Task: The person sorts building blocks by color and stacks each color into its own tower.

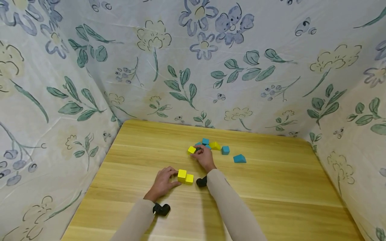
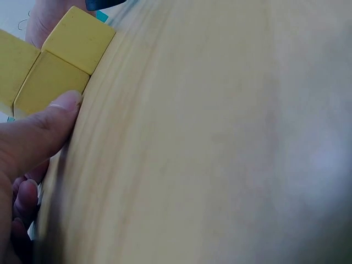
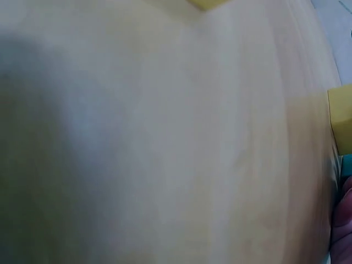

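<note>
My left hand [image 1: 163,182] has its thumb and fingers around a small stack of yellow blocks at the front middle of the table. One yellow cube [image 1: 182,175] sits on another, with a third yellow block [image 1: 189,179] against the lower one. In the left wrist view the thumb [image 2: 52,124] presses the lower cube [image 2: 52,85]. Farther back, my right hand [image 1: 205,158] pinches a tilted yellow cube [image 1: 191,150] at its fingertips. A dark blue patch shows between those fingers, its shape partly hidden. The right wrist view catches only part of this cube [image 3: 341,118] and a finger [image 3: 344,214].
Behind the right hand lie several blocks, among them a blue block [image 1: 205,141] and a yellow wedge-like block [image 1: 215,145]. A blue cube [image 1: 225,150] and a blue wedge [image 1: 240,159] stand to the right. Flower-patterned cloth [image 1: 181,83] surrounds the wooden table [image 1: 271,180].
</note>
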`<state>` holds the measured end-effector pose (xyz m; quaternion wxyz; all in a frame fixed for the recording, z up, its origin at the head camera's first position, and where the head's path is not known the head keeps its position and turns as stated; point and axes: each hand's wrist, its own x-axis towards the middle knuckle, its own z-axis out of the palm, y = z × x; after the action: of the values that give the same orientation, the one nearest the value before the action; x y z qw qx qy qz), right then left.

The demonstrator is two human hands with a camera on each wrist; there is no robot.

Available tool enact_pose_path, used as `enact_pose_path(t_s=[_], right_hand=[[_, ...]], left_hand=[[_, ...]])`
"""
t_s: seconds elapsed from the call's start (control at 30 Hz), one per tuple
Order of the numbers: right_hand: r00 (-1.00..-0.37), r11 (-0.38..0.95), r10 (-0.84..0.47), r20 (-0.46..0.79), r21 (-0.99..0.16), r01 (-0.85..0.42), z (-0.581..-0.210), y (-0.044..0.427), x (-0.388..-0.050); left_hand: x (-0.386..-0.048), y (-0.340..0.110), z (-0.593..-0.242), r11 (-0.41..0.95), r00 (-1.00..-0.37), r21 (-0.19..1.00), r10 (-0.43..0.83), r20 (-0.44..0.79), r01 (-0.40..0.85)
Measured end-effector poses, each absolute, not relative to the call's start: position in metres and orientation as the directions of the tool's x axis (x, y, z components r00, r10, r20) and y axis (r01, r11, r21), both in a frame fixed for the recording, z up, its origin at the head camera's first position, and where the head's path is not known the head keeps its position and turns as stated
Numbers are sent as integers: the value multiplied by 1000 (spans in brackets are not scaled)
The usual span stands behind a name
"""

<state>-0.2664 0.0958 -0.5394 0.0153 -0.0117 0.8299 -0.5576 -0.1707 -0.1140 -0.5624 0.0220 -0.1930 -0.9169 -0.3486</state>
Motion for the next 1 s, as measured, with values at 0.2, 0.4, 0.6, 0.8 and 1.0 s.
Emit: enact_pose_path(t_s=[0.2, 0.4, 0.6, 0.8, 1.0], right_hand=[[-999, 425, -30, 26, -905, -36, -544, 95, -267], [-999, 436, -42, 29, -899, -44, -544, 96, -266], [-998, 462, -57, 18, -886, -43, -543, 97, -265], [-993, 444, -99, 57, -891, -96, -544, 100, -264], [-993, 436, -103, 53, -895, -93, -541, 100, -261]], left_hand=[[-170, -113, -562, 678, -925, 636, 337, 178, 369], [-170, -113, -562, 683, -925, 631, 336, 175, 367], [-170, -112, -561, 678, -926, 638, 333, 175, 365], [-170, -112, -562, 675, -925, 639, 335, 181, 369], [-170, -113, -561, 677, -926, 639, 332, 179, 366]])
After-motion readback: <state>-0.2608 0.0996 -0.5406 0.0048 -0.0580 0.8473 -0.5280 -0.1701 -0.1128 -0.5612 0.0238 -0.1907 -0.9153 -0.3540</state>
